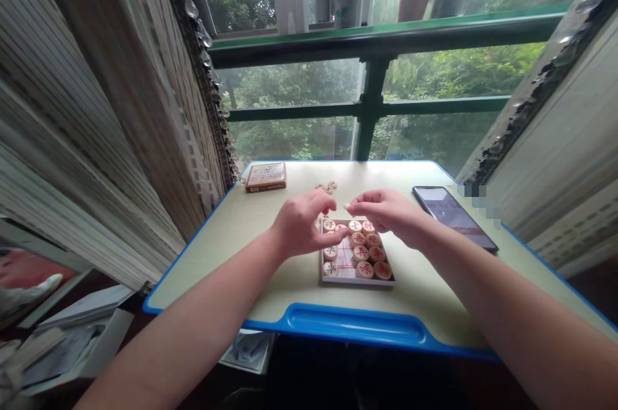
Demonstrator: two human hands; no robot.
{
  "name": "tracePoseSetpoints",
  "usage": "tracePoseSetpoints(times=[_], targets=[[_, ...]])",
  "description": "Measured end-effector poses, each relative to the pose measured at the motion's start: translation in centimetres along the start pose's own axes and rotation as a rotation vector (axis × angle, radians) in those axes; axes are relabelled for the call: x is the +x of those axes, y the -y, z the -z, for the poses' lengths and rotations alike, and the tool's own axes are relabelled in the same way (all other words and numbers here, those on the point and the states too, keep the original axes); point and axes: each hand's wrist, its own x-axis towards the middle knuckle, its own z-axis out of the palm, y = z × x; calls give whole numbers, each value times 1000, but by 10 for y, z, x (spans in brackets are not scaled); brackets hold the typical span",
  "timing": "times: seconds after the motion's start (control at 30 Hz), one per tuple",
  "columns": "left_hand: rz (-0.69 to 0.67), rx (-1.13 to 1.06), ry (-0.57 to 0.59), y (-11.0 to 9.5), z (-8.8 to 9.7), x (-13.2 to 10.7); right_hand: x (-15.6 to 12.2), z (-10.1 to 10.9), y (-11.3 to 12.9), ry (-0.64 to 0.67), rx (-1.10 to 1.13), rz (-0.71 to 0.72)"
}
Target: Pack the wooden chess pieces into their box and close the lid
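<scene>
A shallow white box (pixel 358 280) holds round wooden Chinese chess pieces: red-marked ones such as a red piece (pixel 365 270) fill its right side, and black-marked ones such as a black piece (pixel 331 268) line its left. My left hand (pixel 302 224) reaches over the box's left side, thumb and fingers apart, with nothing visible between them. Above the far right part hovers my right hand (pixel 386 212), its fingertips pinched together. Whatever they hold, if anything, is too small to make out. Behind the hands, several loose pieces (pixel 329 190) lie on the table.
A brown printed lid or box (pixel 266 177) rests at the table's far left. On the right lies a smartphone (pixel 451 217). The pale table (pixel 217 255) has a blue edge and a blue front tray (pixel 357 326). Curtains (pixel 120 75) flank it; a green window rail (pixel 386 37) stands behind.
</scene>
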Motion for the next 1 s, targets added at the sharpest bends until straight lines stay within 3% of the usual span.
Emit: tracePoseSetpoints(times=[0.2, 0.33, 0.53, 0.67, 0.8, 1.0], targets=[[-5, 8, -74, 0, -5, 0, -3, -10, 0, 86, 328, 58], [1, 13, -150, 0, -4, 0, -5, -17, 1, 91, 337, 67], [12, -78, -156, -1, -6, 1, -3, -21, -2, 106, 384, 93], [189, -290, -203, -2, -5, 2, -3, -20, -4, 64, 459, 83], [377, -510, -112, -2, -3, 3, -3, -19, -3, 12, 382, 89], [445, -735, -18, 0, -3, 6, -3, -16, -3, 87, 419, 82]])
